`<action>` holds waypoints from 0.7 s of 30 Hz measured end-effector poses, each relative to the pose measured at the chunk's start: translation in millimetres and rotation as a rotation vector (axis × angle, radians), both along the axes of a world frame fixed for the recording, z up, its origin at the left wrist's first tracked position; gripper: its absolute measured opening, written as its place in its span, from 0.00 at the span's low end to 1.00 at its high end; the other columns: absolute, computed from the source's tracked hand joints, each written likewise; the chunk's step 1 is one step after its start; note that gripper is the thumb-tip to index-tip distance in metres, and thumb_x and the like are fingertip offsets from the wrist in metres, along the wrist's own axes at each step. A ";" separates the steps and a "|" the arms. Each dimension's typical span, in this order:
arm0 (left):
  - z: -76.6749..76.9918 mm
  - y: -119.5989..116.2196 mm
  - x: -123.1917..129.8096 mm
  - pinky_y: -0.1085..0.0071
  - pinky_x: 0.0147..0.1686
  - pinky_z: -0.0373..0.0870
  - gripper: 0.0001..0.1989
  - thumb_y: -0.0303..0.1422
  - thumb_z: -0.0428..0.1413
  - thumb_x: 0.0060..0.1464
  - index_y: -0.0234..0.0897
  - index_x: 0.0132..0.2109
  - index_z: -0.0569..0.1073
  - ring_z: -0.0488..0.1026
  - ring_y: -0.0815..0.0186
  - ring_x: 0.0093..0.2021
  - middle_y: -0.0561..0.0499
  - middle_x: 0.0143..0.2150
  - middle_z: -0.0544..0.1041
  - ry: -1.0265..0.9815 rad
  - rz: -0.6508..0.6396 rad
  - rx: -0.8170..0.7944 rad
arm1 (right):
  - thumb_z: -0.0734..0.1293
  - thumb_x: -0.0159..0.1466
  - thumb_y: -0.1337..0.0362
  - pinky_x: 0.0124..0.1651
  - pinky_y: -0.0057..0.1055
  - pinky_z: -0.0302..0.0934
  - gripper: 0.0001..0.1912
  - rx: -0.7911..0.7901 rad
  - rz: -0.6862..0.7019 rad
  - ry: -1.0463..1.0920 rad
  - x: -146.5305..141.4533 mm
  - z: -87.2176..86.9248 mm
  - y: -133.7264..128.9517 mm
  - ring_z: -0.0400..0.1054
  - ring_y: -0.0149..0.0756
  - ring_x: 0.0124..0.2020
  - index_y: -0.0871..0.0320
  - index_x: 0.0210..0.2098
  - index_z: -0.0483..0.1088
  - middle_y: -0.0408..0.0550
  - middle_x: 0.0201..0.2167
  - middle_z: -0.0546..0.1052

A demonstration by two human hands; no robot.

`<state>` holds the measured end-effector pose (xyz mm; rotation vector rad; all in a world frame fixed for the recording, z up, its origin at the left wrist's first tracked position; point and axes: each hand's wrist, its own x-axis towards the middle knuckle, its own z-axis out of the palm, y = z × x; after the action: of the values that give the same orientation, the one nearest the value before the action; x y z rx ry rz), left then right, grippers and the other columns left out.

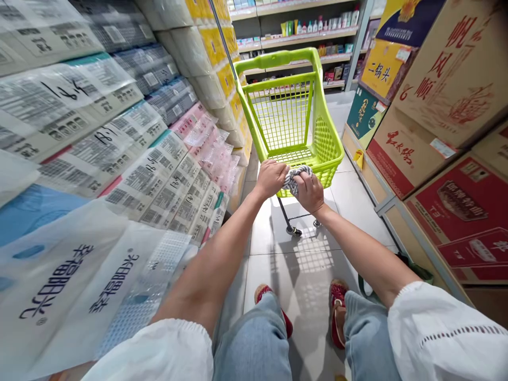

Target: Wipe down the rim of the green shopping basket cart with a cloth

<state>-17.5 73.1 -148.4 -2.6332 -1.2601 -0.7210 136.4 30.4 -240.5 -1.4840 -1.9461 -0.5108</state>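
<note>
My left hand (272,178) and my right hand (310,191) meet in front of me, both closed on a bunched, twisted bundle of grey-and-white striped fabric (292,180). The fingers wrap it from either side, and a looped part shows between them. Just beyond sits a lime-green plastic shopping cart (331,151) with a lattice basket and a raised handle on its far side. My hands overlap its near edge in the view, so I cannot tell whether they touch it. Below the basket are dark metal legs and small wheels (293,231).
Stacked packs of paper goods (159,164) line the left side, with large plastic-wrapped bundles (206,58) behind. Printed cardboard boxes (448,106) crowd the right. Shelves of bottles (313,26) stand at the back. Tiled floor (309,259) runs between, with my red shoes on it.
</note>
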 end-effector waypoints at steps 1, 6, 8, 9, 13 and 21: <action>0.8 -0.2 -1.8 0.64 0.41 0.60 0.21 0.38 0.40 0.64 0.39 0.25 0.66 0.69 0.62 0.35 0.49 0.27 0.73 0.003 -0.004 -0.004 | 0.55 0.67 0.58 0.46 0.39 0.57 0.18 -0.013 0.013 -0.020 -1.6 -3.8 1.0 0.63 0.43 0.45 0.55 0.52 0.67 0.55 0.51 0.69; 1.2 -1.8 -4.5 0.63 0.43 0.60 0.22 0.40 0.39 0.65 0.39 0.26 0.66 0.69 0.62 0.36 0.49 0.28 0.74 0.012 -0.022 0.001 | 0.52 0.68 0.63 0.44 0.37 0.56 0.19 -0.077 0.095 -0.116 -4.3 -11.3 0.4 0.63 0.41 0.44 0.51 0.54 0.66 0.52 0.52 0.70; 1.0 -1.6 -3.7 0.63 0.44 0.60 0.22 0.40 0.38 0.65 0.39 0.27 0.67 0.69 0.62 0.36 0.49 0.29 0.74 0.021 -0.026 0.011 | 0.51 0.69 0.63 0.43 0.37 0.55 0.20 -0.082 0.106 -0.151 -3.5 -9.0 -1.0 0.63 0.40 0.44 0.51 0.56 0.65 0.51 0.53 0.70; 0.9 -1.2 -3.3 0.63 0.44 0.60 0.22 0.40 0.38 0.65 0.39 0.27 0.67 0.69 0.62 0.37 0.49 0.29 0.75 0.024 -0.028 0.015 | 0.51 0.69 0.63 0.43 0.37 0.55 0.20 -0.085 0.109 -0.169 -2.7 -7.9 -2.3 0.62 0.40 0.44 0.50 0.56 0.64 0.51 0.54 0.69; 0.0 1.0 -3.9 0.62 0.44 0.60 0.22 0.41 0.38 0.65 0.40 0.28 0.67 0.69 0.61 0.36 0.49 0.29 0.75 0.018 -0.045 0.018 | 0.52 0.69 0.64 0.42 0.36 0.55 0.20 -0.143 0.130 -0.231 3.7 -12.4 -14.3 0.63 0.40 0.44 0.50 0.56 0.65 0.50 0.53 0.70; -0.2 0.9 -10.9 0.63 0.43 0.60 0.22 0.41 0.37 0.65 0.40 0.29 0.68 0.69 0.63 0.36 0.49 0.30 0.75 0.034 -0.069 0.045 | 0.53 0.68 0.64 0.41 0.35 0.55 0.18 -0.106 0.095 -0.250 2.8 -4.6 -22.0 0.63 0.39 0.43 0.51 0.53 0.67 0.50 0.51 0.72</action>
<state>-28.4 74.1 -148.6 -2.6530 -1.1359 -0.7036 139.2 8.4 -245.1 -1.4403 -2.2571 -0.5826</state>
